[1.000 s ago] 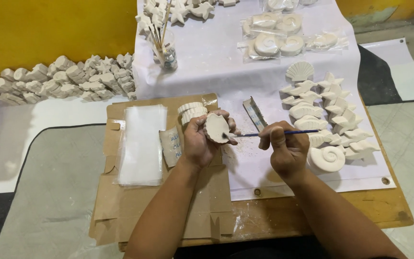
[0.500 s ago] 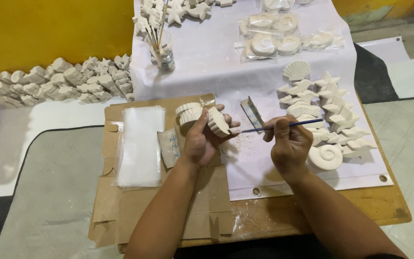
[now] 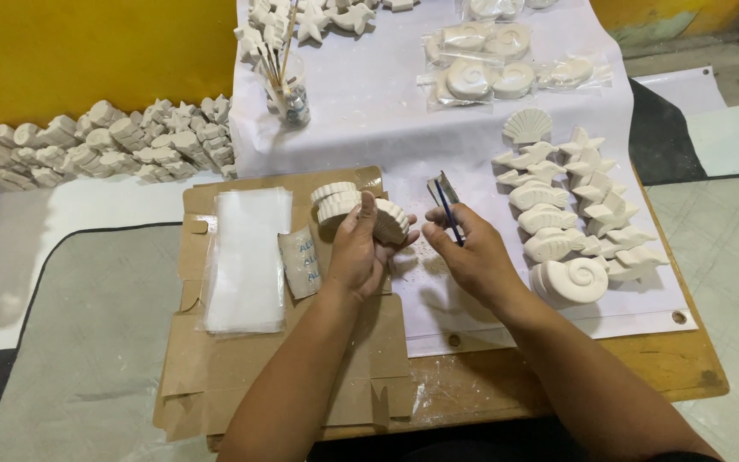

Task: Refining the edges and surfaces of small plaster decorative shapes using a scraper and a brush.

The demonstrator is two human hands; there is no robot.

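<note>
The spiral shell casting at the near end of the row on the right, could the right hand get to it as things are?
Probably yes. The spiral shell casting lies just beside the right hand, with only bare white sheet between, though that hand holds a thin tool.

Between the left hand [image 3: 359, 248] and right hand [image 3: 464, 252] lies a narrow gap over crumb-strewn white paper [image 3: 404, 154]. Rightward, rows of plaster figures [image 3: 579, 214] crowd the desk [image 3: 677, 376]; leftward, stacked plastic sleeves [image 3: 245, 257] lie on cardboard [image 3: 215, 376]. The near cardboard stays open.
</note>
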